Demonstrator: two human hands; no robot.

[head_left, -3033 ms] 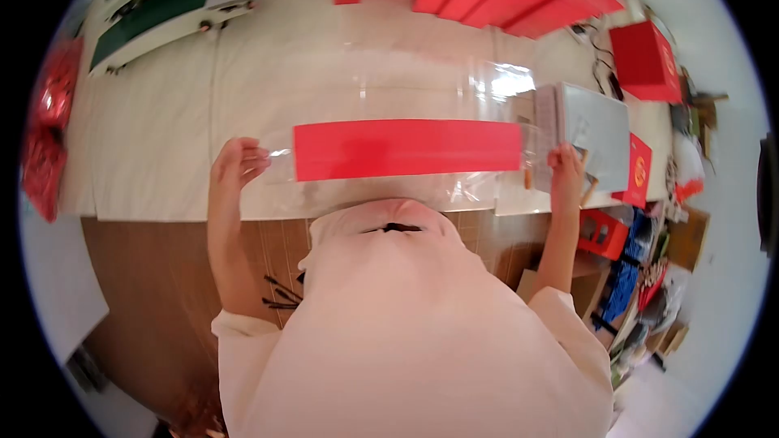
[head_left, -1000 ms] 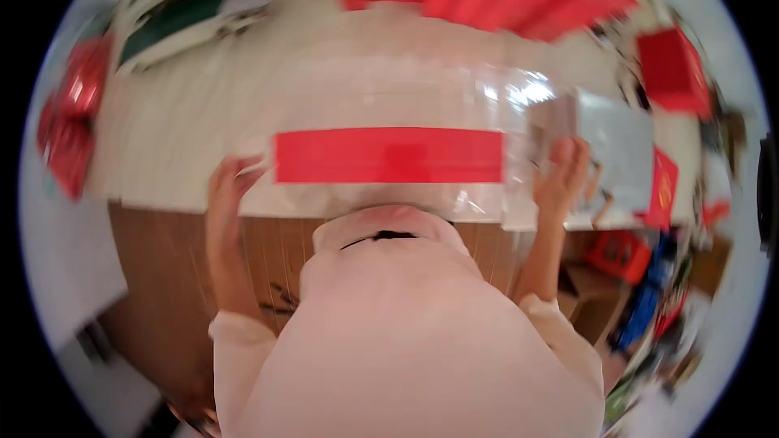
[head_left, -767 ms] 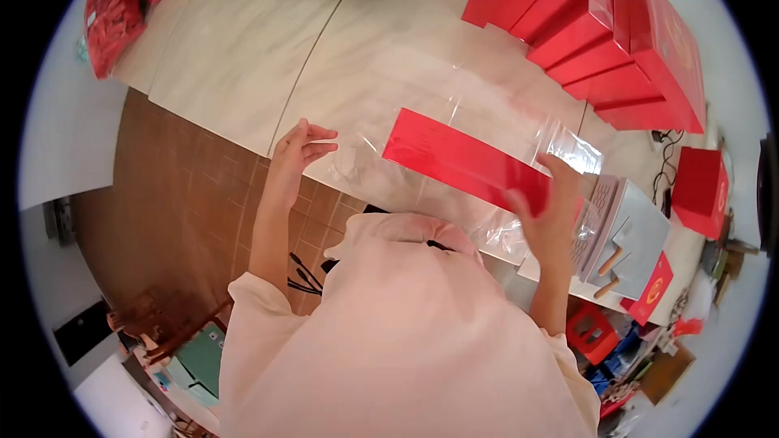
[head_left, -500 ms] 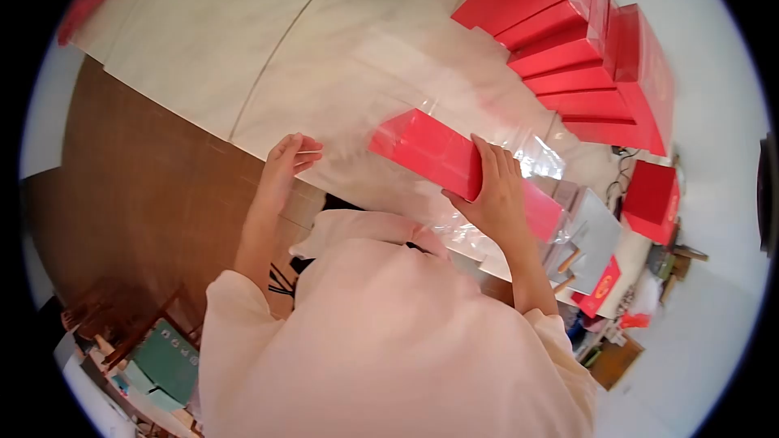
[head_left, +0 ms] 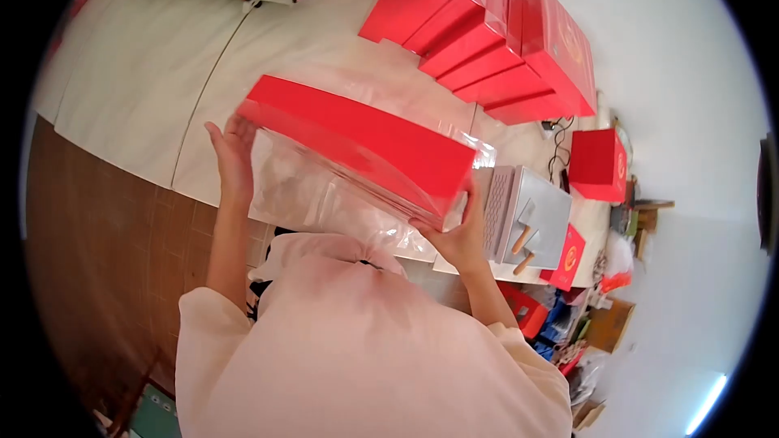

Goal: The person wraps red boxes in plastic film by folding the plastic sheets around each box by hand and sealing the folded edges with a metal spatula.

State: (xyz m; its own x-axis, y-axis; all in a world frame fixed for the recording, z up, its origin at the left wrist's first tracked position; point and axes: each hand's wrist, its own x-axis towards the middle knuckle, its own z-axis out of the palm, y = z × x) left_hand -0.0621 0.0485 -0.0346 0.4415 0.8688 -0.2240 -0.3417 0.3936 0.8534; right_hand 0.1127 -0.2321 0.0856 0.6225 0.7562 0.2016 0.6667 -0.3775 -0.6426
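Left hand [head_left: 234, 146], fingers slightly spread at the long red box [head_left: 357, 142]; right hand [head_left: 458, 235], fingers gripping its end.

Here I am with both arms reaching up the frame. My left forearm [head_left: 225, 247] climbs steeply on the left, and above its wrist [head_left: 236, 197] my left hand [head_left: 233, 146] is up at left of centre, one digit standing out on the left side, the others close together and lightly bent. Over to the right of centre, my right hand [head_left: 456, 237] sits lower in the frame, thumb pointing left, fingers reaching upward, the two parted in a firm, curved grip. Behind it, my right forearm [head_left: 489, 300] slants down toward the lower right. My torso [head_left: 365, 349] fills the bottom middle.
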